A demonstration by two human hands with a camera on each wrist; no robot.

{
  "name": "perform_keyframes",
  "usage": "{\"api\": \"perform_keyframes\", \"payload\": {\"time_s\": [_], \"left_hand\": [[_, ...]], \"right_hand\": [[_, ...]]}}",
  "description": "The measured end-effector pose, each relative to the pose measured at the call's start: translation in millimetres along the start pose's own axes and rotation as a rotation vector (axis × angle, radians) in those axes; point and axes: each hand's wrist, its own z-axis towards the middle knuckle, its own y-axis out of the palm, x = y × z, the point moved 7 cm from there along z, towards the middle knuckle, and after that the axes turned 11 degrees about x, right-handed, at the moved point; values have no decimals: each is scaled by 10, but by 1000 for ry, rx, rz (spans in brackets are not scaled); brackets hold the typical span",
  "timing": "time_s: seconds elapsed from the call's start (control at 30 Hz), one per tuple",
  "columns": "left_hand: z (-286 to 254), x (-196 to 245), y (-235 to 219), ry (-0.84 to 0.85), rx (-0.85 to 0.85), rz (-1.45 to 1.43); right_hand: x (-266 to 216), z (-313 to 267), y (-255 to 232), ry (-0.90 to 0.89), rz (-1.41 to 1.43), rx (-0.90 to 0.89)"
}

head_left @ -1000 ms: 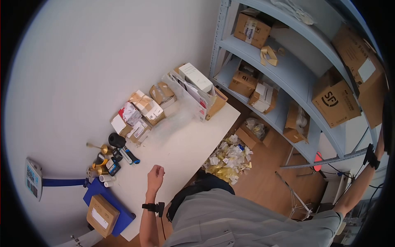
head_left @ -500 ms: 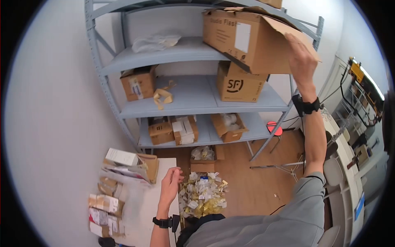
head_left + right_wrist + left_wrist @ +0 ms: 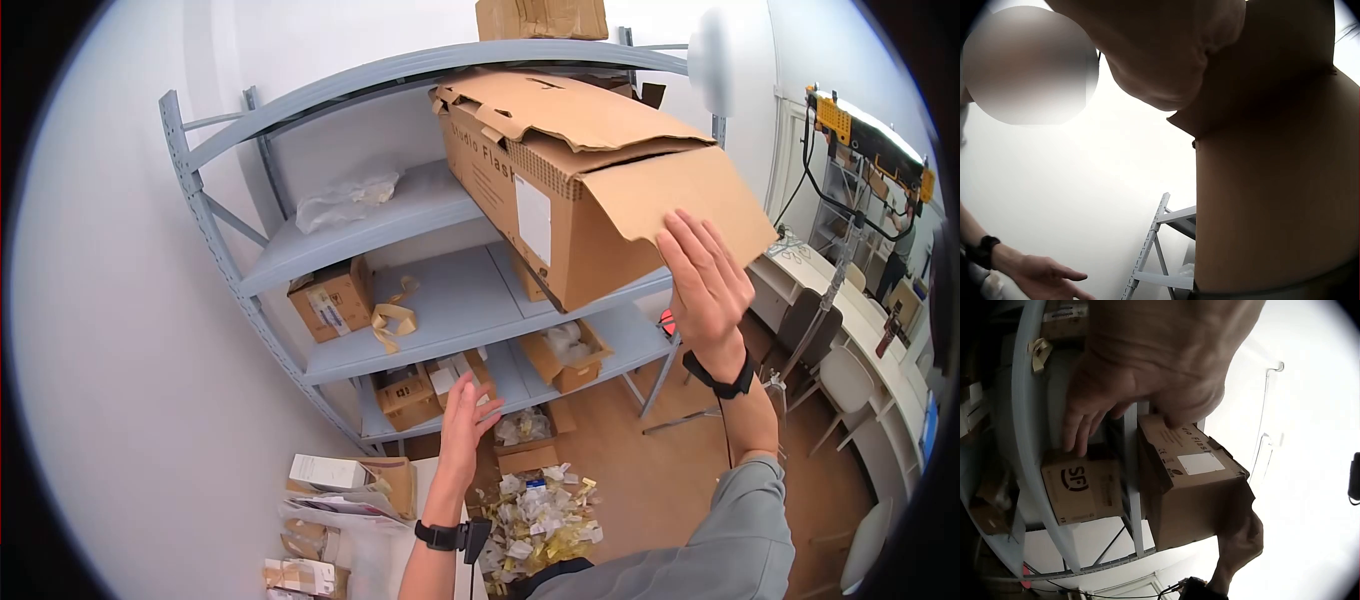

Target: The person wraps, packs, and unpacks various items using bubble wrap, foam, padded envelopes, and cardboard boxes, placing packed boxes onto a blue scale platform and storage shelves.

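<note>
Big carton [image 3: 495,185] on upper shelf [image 3: 370,240], near end jutting past edge. Right grip [image 3: 705,290]: straight fingers laid on its open flap [image 3: 690,185]. Left grip [image 3: 463,430]: fingers apart, holding nothing. Probably bulky, weight uncertain; flap bendy, may tear. Best held by underside and stiffer walls.

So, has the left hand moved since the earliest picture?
Yes. In the head view, the left hand has shifted from over the white table toward the shelf rack, now overlapping its lowest visible shelf.
</note>
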Motion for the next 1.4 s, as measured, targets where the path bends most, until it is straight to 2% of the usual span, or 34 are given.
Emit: {"api": "perform_keyframes", "payload": {"time_s": [0.07, 0.1, 0.17, 0.2, 0.27, 0.33, 0.37, 0.4, 0.47, 0.53, 0.57, 0.63, 0.67, 0.73, 0.77, 0.87, 0.93, 1.0, 1.07, 1.17, 1.27, 1.4], "left_hand": [[114, -38, 157, -131, -34, -282], [185, -11, 217, -128, -28, -281], [265, 36, 445, -293, -142, -730], [314, 49, 509, -290, -123, -734], [330, 155, 768, -312, -285, -1039], [176, 401, 1009, -201, -490, -1259], [155, 358, 1087, -150, -451, -1176], [125, 279, 1125, -99, -394, -1093], [-134, 183, 1223, -150, -284, -1128], [-379, 335, 1120, -67, -283, -1247], [-478, 358, 974, -40, -172, -1271], [-632, 554, 615, 151, -126, -1204], [-702, 544, 358, 187, -72, -1203], [-910, 551, -109, 345, -42, -1130], [-1104, 479, -241, 357, 16, -1103], [-1583, 245, -1182, 421, 194, -1046], [-2060, 51, -1680, 473, 363, -1034], [-2624, -149, -2041, 522, 551, -1021], [-3178, -527, -2300, 552, 738, -1040], [-3982, -975, -2417, 671, 980, -1033], [-4604, -1323, -2240, 746, 1124, -1029], [-5034, -1665, -1878, 814, 1270, -965]], "right_hand": [[-110, 11, -312, 22, 0, -50], [-157, 9, -464, 41, 2, -102], [-239, -40, -802, 47, 54, -201], [-268, -127, -965, 44, 77, -235], [-335, -304, -1297, 52, 92, -257], [-376, -485, -1682, 48, 121, -356], [-370, -524, -1900, 23, 206, -276], [-355, -634, -2046, -47, 176, -180], [-255, -659, -2270, 52, 22, -199], [-279, -449, -2121, -333, 260, 213], [-306, -449, -1981, -307, 366, 216], [-468, -447, -1772, -259, 517, 218], [-566, -446, -1721, -246, 573, 229], [-719, -465, -1669, -227, 670, 254], [-696, -533, -1766, -209, 700, 278], [-1020, -478, -1567, -197, 831, 284], [-1309, -481, -1335, -151, 1085, 245], [-1388, -953, -1110, -154, 1172, 1], [-1749, -906, -936, -168, 1450, -108], [-2332, -765, -743, -289, 1741, -120], [-2761, -602, -603, -414, 1916, -145], [-3220, -411, -429, -560, 2052, -156]]}}
